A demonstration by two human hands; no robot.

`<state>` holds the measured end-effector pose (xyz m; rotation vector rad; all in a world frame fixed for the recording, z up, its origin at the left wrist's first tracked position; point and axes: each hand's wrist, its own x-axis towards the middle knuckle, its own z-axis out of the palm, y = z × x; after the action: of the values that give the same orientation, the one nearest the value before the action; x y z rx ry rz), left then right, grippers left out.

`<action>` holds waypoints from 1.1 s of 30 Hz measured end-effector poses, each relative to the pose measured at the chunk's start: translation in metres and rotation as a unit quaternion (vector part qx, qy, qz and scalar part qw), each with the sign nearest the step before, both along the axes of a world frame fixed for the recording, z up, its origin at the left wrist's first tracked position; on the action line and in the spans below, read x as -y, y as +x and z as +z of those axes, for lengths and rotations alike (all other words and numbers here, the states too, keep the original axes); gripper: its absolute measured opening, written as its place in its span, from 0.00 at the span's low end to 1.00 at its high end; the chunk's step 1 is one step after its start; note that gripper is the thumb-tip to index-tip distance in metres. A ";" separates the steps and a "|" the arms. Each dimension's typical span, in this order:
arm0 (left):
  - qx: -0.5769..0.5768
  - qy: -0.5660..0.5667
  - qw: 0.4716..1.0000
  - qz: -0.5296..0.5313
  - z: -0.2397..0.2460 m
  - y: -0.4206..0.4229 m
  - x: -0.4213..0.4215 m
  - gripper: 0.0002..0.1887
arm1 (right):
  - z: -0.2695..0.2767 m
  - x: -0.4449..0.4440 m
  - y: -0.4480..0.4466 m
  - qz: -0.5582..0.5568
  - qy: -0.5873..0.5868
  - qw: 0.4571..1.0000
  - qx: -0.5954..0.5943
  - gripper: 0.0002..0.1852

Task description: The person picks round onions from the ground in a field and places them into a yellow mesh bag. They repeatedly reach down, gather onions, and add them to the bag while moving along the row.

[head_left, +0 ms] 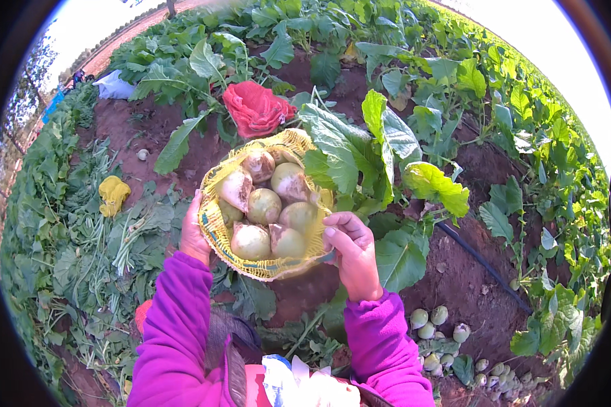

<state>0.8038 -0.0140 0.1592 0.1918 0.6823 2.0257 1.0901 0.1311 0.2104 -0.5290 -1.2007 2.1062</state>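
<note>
A yellow mesh bag (266,272) with its mouth spread wide hangs between my hands. Inside lie several pale green and white turnips (264,206), some smeared with soil. My left hand (194,231) holds the bag's left side, its fingers hidden behind the mesh. On the right, my right hand (354,249) pinches the rim between thumb and fingers. A crumpled red mesh bag (254,109) lies just beyond the yellow one. Broad green leaves (356,147) stand close against the bag's right side.
Heaps of turnips (499,379) lie on the soil at lower right. A black hose (483,262) runs along the ground near leafy plants. Cut greens (97,254) cover the left side, with a yellow mesh bag (114,196) on them. A white sack (114,85) lies farther off.
</note>
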 end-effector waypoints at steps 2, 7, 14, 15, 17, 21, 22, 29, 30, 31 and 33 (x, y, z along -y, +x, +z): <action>0.003 0.017 1.000 -0.014 -0.006 -0.006 0.003 0.23 | -0.005 -0.002 -0.002 0.001 0.014 1.000 0.009 0.07; -0.004 0.035 0.999 -0.021 -0.018 -0.018 0.009 0.23 | -0.015 -0.006 -0.006 -0.016 0.029 0.999 0.026 0.07; 0.006 0.005 1.000 0.030 -0.012 -0.007 -0.001 0.20 | -0.013 -0.003 -0.005 -0.040 0.038 0.998 -0.004 0.06; -0.010 0.015 0.999 0.036 -0.010 -0.004 -0.002 0.20 | -0.012 -0.003 -0.004 -0.045 0.030 0.998 -0.023 0.06; -0.078 -0.061 0.988 0.121 -0.005 0.000 -0.004 0.15 | -0.009 -0.004 -0.003 -0.057 0.010 0.997 -0.054 0.05; -0.226 -0.144 0.941 0.206 0.019 0.015 0.002 0.10 | -0.003 -0.006 0.001 -0.076 -0.006 0.993 -0.089 0.05; -0.259 -0.173 0.919 0.241 0.029 0.021 0.007 0.10 | -0.002 -0.006 0.001 -0.082 -0.004 0.993 -0.088 0.05; -0.362 -0.141 0.895 -0.220 0.059 0.138 0.034 0.25 | 0.002 0.000 -0.002 -0.080 -0.006 0.992 -0.100 0.05; -0.344 -0.168 0.863 -0.331 0.053 0.152 0.026 0.31 | 0.003 0.001 -0.002 -0.076 -0.004 0.993 -0.094 0.05; -0.280 -0.181 0.862 -0.382 0.047 0.163 0.017 0.38 | 0.004 0.004 -0.003 -0.072 -0.003 0.993 -0.088 0.05; -0.149 -0.173 0.899 -0.373 0.035 0.172 -0.005 0.42 | 0.007 0.010 -0.003 -0.061 0.004 0.996 -0.065 0.05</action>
<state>0.9761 -0.0085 0.1946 0.4788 0.9673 1.1263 1.0870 0.1215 0.2173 -0.4442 -1.0765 1.9986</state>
